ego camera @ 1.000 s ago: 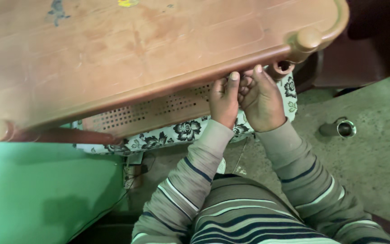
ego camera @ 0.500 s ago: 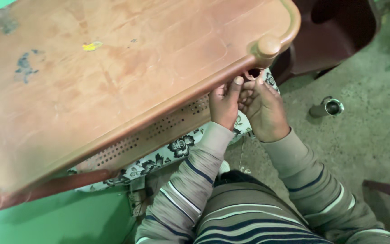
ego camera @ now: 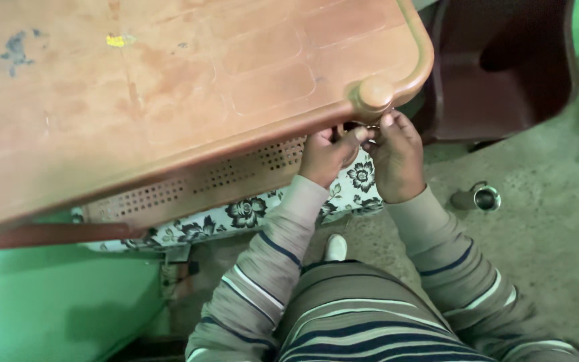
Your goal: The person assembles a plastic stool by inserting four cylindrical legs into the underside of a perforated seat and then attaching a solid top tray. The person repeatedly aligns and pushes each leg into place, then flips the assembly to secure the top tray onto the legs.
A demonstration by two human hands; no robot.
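While both hands (ego camera: 363,157) pinch, yellow sticker (ego camera: 116,41) (small) marks tabletop (ego camera: 189,87).

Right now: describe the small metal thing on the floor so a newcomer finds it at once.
Start at the big brown plastic table and go to its round corner knob, where both hands meet. From there drop right onto the grey concrete floor: the small shiny metal cup lies tipped over, the only gleaming object on that floor.

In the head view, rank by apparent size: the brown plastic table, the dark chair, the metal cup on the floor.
1. brown plastic table, nearest the camera, so its lead is partly nearness.
2. dark chair, partly cut off.
3. metal cup, clearly smallest.
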